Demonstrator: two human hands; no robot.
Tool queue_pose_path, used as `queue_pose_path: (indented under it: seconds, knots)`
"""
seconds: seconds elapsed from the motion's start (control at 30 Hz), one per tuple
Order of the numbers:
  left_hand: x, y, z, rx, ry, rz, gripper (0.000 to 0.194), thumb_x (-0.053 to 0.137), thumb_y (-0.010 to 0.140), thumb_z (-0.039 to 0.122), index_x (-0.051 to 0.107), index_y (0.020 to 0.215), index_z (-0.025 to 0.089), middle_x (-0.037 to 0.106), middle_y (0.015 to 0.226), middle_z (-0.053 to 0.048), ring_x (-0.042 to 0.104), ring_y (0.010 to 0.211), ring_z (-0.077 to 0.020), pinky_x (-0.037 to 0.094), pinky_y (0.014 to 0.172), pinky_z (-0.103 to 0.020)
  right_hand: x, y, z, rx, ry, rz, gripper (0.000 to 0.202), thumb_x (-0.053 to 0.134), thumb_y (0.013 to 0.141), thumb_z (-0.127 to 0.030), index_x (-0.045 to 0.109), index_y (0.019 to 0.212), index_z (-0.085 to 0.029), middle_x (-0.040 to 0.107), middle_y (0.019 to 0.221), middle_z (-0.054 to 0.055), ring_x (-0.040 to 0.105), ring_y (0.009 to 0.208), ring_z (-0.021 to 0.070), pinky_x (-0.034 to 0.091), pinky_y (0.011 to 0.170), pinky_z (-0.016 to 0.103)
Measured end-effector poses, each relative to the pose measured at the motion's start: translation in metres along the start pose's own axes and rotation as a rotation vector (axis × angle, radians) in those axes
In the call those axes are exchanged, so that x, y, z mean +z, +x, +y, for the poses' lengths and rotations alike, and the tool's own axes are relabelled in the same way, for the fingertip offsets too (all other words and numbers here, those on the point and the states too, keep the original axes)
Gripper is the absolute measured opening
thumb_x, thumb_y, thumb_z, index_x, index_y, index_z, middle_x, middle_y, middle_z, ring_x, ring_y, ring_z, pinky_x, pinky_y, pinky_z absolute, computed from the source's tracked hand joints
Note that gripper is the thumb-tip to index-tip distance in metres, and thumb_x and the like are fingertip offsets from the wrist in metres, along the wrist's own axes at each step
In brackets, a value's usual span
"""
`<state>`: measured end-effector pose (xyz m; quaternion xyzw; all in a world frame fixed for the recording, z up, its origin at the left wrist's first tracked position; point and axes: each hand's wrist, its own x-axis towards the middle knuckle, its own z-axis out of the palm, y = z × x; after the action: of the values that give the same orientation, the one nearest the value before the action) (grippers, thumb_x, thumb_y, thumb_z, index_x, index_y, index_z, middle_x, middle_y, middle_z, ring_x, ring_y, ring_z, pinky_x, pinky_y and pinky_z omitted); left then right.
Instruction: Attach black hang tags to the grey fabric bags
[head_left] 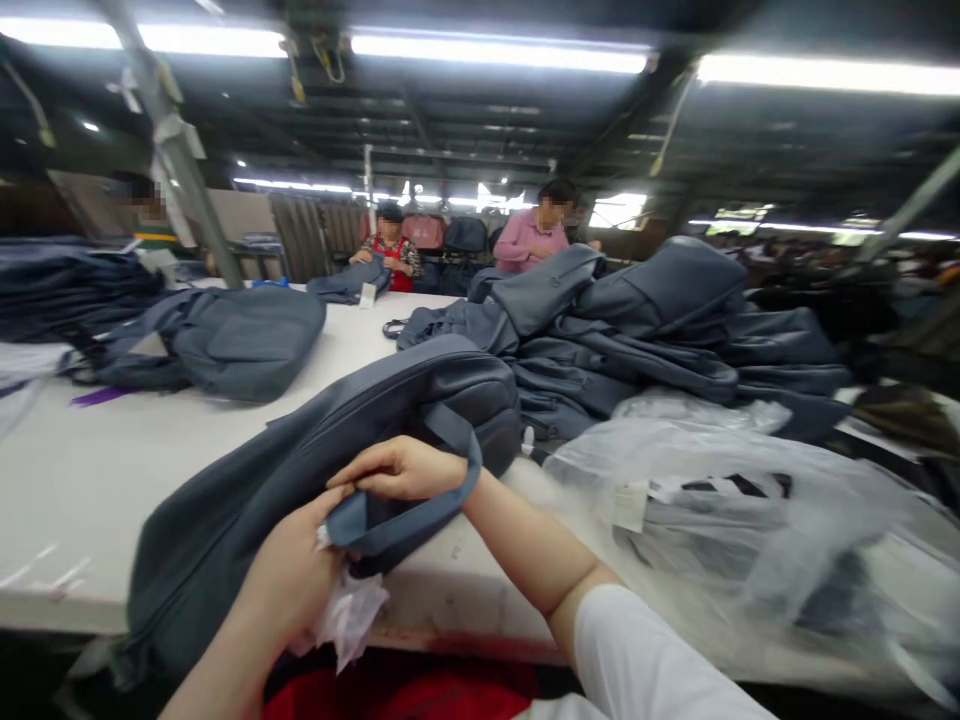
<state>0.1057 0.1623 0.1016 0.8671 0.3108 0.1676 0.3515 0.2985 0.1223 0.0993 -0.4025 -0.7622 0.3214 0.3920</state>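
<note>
A dark blue-grey backpack (pixel 247 490) lies on its side across the near edge of the white table (pixel 67 480). Its strap (pixel 420 520) loops out toward me, around my right wrist. My left hand (pixel 296 565) is closed on the strap's end, with crumpled white paper (pixel 352 610) hanging below it. My right hand (pixel 401 468) meets the left at the fingertips, its fingers pinched at the strap by the bag's side. Exactly what lies between the right fingertips is too small to tell.
Another backpack (pixel 247 335) lies at the left, near stacked dark bags (pixel 67 290). More bags are heaped (pixel 652 300) at the right behind clear plastic wrapping (pixel 750 520). Several people work across the table, one in a pink shirt (pixel 525 240).
</note>
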Motion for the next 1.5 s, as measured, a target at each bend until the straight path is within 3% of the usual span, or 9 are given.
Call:
queue_pose_path:
  seconds: [0.13,0.43,0.7,0.9,1.03,1.13,1.23,1.37,1.5]
  knots:
    - [-0.002,0.005,-0.009,0.000,-0.061,-0.046,0.037,0.044,0.076,0.035,0.068,0.099,0.018,0.071,0.081,-0.006,0.066,0.078,-0.0266,0.051,0.083,-0.036,0.005,0.001,0.022,0.109,0.258,0.045,0.038,0.063,0.085,-0.040,0.068,0.110,-0.011,0.069,0.101,0.007,0.062,0.080,0.0112,0.047,0.067,0.017]
    - [-0.005,0.001,-0.004,-0.024,-0.152,-0.050,0.030,0.046,0.077,0.028,0.068,0.091,0.016,0.070,0.070,-0.004,0.063,0.063,-0.0221,0.049,0.059,-0.029,0.018,0.014,0.018,0.047,0.379,0.241,0.034,0.073,0.074,-0.045,0.068,0.081,-0.012,0.066,0.080,0.002,0.059,0.076,0.0114,0.047,0.076,0.023]
    - [-0.006,0.005,-0.010,0.054,-0.286,0.042,0.046,0.047,0.078,0.025,0.064,0.121,0.019,0.065,0.123,-0.005,0.057,0.117,-0.0230,0.037,0.110,-0.037,0.014,0.014,0.032,0.108,0.759,0.396,0.038,0.065,0.079,-0.052,0.053,0.077,-0.016,0.053,0.072,-0.003,0.025,0.044,0.0024,0.016,0.040,0.019]
    - [-0.027,0.013,-0.016,0.089,-0.153,0.044,0.049,0.042,0.082,0.027,0.059,0.127,0.019,0.063,0.127,-0.004,0.057,0.118,-0.0230,0.038,0.110,-0.039,0.009,-0.003,0.039,0.188,0.308,0.274,0.037,0.059,0.083,-0.051,0.051,0.074,-0.017,0.041,0.060,-0.006,0.034,0.051,0.0070,0.027,0.047,0.020]
    - [-0.036,0.026,-0.022,0.119,0.030,0.094,0.047,0.038,0.085,0.026,0.061,0.125,0.021,0.063,0.126,-0.003,0.057,0.118,-0.0213,0.039,0.108,-0.034,0.015,-0.017,0.029,0.031,-0.124,0.223,0.028,0.063,0.081,-0.040,0.058,0.066,-0.017,0.056,0.070,0.002,0.051,0.074,0.0161,0.044,0.071,0.030]
    - [-0.033,0.034,-0.023,0.113,0.187,0.139,0.046,0.037,0.086,0.024,0.060,0.125,0.023,0.064,0.125,-0.004,0.059,0.115,-0.0225,0.042,0.105,-0.034,0.023,-0.025,0.025,-0.042,0.007,0.435,0.027,0.058,0.083,-0.040,0.065,0.072,-0.016,0.062,0.083,0.006,0.053,0.071,0.0159,0.046,0.073,0.033]
    - [-0.031,0.038,-0.022,0.098,0.262,0.143,0.044,0.036,0.087,0.023,0.061,0.124,0.026,0.067,0.120,-0.004,0.062,0.111,-0.0233,0.045,0.100,-0.034,0.029,-0.030,0.023,-0.017,0.275,0.509,0.034,0.054,0.087,-0.043,0.070,0.080,-0.014,0.055,0.062,0.001,0.038,0.047,0.0090,0.041,0.054,0.028]
    - [-0.034,0.040,-0.025,0.079,0.262,0.156,0.041,0.037,0.087,0.025,0.064,0.119,0.025,0.069,0.117,-0.005,0.063,0.107,-0.0235,0.046,0.096,-0.032,0.028,-0.039,0.003,0.118,0.264,0.357,0.041,0.055,0.088,-0.045,0.070,0.108,-0.012,0.041,0.052,-0.005,0.033,0.046,0.0075,0.030,0.046,0.022]
    - [-0.035,0.044,-0.029,0.044,0.318,0.165,0.042,0.036,0.088,0.028,0.066,0.116,0.022,0.069,0.113,-0.010,0.063,0.106,-0.0287,0.047,0.091,-0.036,0.022,-0.055,-0.028,0.234,0.079,0.130,0.052,0.049,0.093,-0.041,0.046,0.141,-0.020,0.043,0.056,-0.006,0.039,0.048,0.0081,0.031,0.048,0.020]
